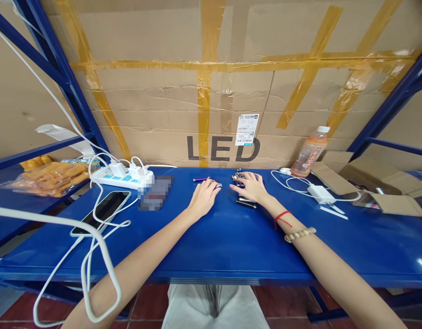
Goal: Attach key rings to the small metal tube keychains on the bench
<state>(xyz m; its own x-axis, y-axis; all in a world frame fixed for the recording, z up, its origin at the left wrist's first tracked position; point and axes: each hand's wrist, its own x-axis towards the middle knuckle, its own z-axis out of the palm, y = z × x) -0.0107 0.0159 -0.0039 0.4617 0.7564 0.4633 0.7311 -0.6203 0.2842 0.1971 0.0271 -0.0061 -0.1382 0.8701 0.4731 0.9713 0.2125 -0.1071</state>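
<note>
My left hand (pixel 203 198) rests on the blue tabletop with its fingers bent over a slim purple metal tube (pixel 199 180), which pokes out to the left. A small silver end shows by its thumb. To the right, my right hand (pixel 251 186) lies palm down over several small pen-like tubes, thumb and fingers apart. Silver metal ends (pixel 237 176) stick out past its fingers. A black tube (pixel 245 204) lies on the table just below that palm. Both palms hide part of what is under them.
A white power strip (pixel 123 176), a phone (pixel 102 212) and looping white cables lie left. At right stand an orange drink bottle (pixel 309 153), a white charger (pixel 321 194) and an open cardboard box (pixel 378 178). A large taped carton (pixel 156 100) rises behind.
</note>
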